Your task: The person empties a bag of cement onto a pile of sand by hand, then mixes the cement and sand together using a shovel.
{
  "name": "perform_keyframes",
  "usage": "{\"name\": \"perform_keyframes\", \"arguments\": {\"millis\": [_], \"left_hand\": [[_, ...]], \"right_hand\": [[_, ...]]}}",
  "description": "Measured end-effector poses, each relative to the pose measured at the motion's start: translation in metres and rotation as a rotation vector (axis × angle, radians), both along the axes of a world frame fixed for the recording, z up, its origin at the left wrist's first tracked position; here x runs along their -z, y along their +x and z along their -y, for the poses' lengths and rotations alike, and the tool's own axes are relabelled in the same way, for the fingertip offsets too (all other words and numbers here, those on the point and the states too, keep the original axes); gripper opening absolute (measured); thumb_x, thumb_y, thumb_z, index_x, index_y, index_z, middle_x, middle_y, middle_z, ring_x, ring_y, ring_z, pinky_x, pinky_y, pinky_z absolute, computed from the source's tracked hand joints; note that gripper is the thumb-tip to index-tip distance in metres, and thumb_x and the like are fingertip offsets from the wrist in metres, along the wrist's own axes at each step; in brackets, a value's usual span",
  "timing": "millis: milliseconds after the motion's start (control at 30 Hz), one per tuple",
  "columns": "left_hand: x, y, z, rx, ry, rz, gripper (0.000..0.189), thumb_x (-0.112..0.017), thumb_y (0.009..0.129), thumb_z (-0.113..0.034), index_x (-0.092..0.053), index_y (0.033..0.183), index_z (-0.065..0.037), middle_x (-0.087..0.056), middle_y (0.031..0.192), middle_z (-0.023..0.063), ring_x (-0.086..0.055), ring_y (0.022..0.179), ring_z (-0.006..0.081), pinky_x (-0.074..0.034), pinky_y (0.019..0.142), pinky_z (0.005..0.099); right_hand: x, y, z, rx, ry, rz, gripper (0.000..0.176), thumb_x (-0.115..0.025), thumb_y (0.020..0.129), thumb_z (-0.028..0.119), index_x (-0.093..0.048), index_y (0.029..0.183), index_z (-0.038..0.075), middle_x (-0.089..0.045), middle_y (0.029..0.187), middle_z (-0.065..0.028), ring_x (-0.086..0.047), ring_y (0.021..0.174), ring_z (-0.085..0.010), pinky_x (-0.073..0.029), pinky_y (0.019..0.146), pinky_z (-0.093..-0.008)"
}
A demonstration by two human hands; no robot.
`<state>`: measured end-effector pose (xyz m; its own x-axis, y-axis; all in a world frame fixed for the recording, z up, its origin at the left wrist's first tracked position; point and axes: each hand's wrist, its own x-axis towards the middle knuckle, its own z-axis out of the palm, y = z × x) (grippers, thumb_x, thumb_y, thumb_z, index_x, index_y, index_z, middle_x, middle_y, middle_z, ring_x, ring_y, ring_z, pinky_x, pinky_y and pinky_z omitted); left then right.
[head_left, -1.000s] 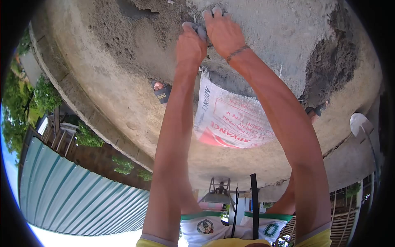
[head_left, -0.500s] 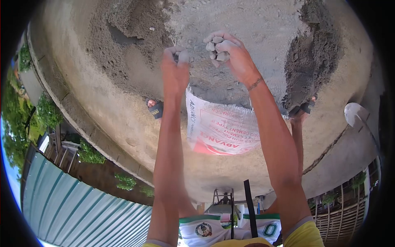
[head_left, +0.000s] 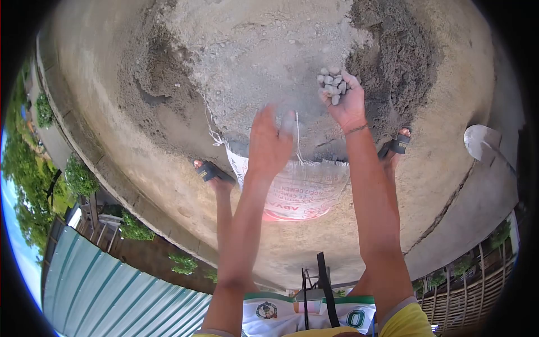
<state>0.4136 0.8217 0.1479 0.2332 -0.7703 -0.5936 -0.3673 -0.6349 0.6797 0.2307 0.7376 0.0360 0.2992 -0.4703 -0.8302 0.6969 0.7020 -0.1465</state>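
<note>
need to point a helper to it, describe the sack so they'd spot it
A grey gravel pile covers the middle of the ground. At its near edge, between the left foot and right foot, sits the sack. It alone is white, with red print.

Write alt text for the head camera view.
Right hand cups a heap of stones near a cement sack on gravelly ground; the left hand is open over the sack. Sandalled feet flank it; a shovel lies nearby.
</note>
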Motion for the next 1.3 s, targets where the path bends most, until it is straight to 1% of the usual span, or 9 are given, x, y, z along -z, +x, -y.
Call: {"name": "perform_keyframes", "arguments": {"millis": [133, 167, 200, 367, 533, 700, 800, 1100, 1300], "left_hand": [[0.065, 0.058, 0.023, 0.083, -0.154, 0.210, 0.048, -0.054, 0.091, -0.028, -0.046, 0.129, 0.000, -0.052, 0.124, 0.0282, -0.046, 0.117, 0.0441, -0.035, 0.101, 0.0498], [0.076, 0.073, 0.029, 0.098, -0.227, 0.306, 0.049, -0.055, 0.091, -0.028, -0.045, 0.130, 0.000, -0.050, 0.126, 0.0293, -0.045, 0.118, 0.0446, -0.035, 0.101, 0.0499], [0.091, 0.089, 0.034, 0.110, -0.230, 0.407, 0.052, -0.056, 0.090, -0.028, -0.042, 0.132, -0.001, -0.046, 0.129, 0.0295, -0.043, 0.120, 0.0448, -0.033, 0.102, 0.0502], [0.130, 0.123, 0.062, 0.265, -0.345, 0.774, 0.062, -0.060, 0.086, -0.025, -0.033, 0.138, -0.004, -0.038, 0.134, 0.0270, -0.037, 0.123, 0.0436, -0.031, 0.103, 0.0506], [0.122, 0.085, 0.078, 0.343, -0.298, 0.751, 0.057, -0.066, 0.079, -0.018, -0.040, 0.128, -0.005, -0.044, 0.122, 0.0221, -0.043, 0.114, 0.0400, -0.037, 0.096, 0.0476], [0.129, 0.017, 0.112, 0.573, -0.590, 0.525, 0.045, -0.062, 0.080, -0.008, -0.046, 0.122, -0.009, -0.049, 0.121, 0.0145, -0.048, 0.112, 0.0353, -0.042, 0.092, 0.0464], [0.150, -0.017, 0.127, 0.637, -0.495, 0.594, 0.048, -0.061, 0.080, -0.005, -0.047, 0.124, -0.014, -0.050, 0.121, 0.0137, -0.049, 0.113, 0.0348, -0.045, 0.091, 0.0450], [0.152, -0.015, 0.110, 0.535, -0.267, 0.537, 0.033, -0.052, 0.086, -0.006, -0.054, 0.118, -0.014, -0.057, 0.110, 0.0160, -0.056, 0.103, 0.0362, -0.049, 0.085, 0.0458], [0.154, 0.007, 0.088, 0.392, -0.311, 0.359, 0.033, -0.056, 0.081, -0.002, -0.058, 0.112, -0.013, -0.060, 0.099, 0.0181, -0.055, 0.099, 0.0392, -0.048, 0.083, 0.0464]], "right_hand": [[-0.001, -0.124, 0.153, 0.060, -0.218, -0.112, 0.035, -0.032, 0.099, 0.024, -0.048, 0.108, -0.005, -0.055, 0.103, -0.0223, -0.055, 0.094, -0.0301, -0.049, 0.066, -0.0351], [-0.021, -0.144, 0.196, 0.089, -0.318, -0.242, 0.033, -0.033, 0.099, 0.023, -0.049, 0.109, -0.004, -0.055, 0.103, -0.0196, -0.054, 0.093, -0.0305, -0.052, 0.076, -0.0388], [-0.032, -0.163, 0.236, 0.135, -0.499, -0.427, 0.045, -0.032, 0.100, 0.023, -0.037, 0.133, -0.007, -0.043, 0.132, -0.0263, -0.044, 0.122, -0.0396, -0.048, 0.094, -0.0459], [-0.117, -0.133, 0.248, 0.187, -0.387, -0.898, 0.047, -0.034, 0.100, 0.025, -0.034, 0.137, -0.005, -0.039, 0.138, -0.0260, -0.037, 0.130, -0.0375, -0.042, 0.103, -0.0474], [-0.017, -0.090, 0.137, -0.977, -0.976, -1.373, 0.036, -0.057, 0.090, 0.019, -0.056, 0.125, 0.012, -0.060, 0.117, -0.0116, -0.056, 0.114, -0.0237, -0.046, 0.093, -0.0337], [0.033, 0.002, 0.104, -1.082, -1.731, -1.712, 0.022, -0.060, 0.086, 0.015, -0.063, 0.106, 0.008, -0.063, 0.101, -0.0105, -0.063, 0.092, -0.0237, -0.049, 0.082, -0.0342], [0.051, 0.011, 0.098, -1.345, -1.597, -1.748, 0.026, -0.044, 0.090, 0.012, -0.059, 0.108, 0.002, -0.059, 0.117, -0.0192, -0.057, 0.108, -0.0324, -0.045, 0.093, -0.0407], [0.061, 0.015, 0.087, -1.463, -1.348, -1.771, 0.034, -0.054, 0.084, 0.004, -0.057, 0.117, 0.010, -0.059, 0.115, -0.0169, -0.058, 0.099, -0.0397, -0.048, 0.085, -0.0480], [0.014, 0.008, 0.085, -1.266, -1.212, -1.598, 0.021, -0.057, 0.086, 0.011, -0.060, 0.107, 0.008, -0.066, 0.091, -0.0117, -0.063, 0.083, -0.0319, -0.050, 0.073, -0.0433]]}}
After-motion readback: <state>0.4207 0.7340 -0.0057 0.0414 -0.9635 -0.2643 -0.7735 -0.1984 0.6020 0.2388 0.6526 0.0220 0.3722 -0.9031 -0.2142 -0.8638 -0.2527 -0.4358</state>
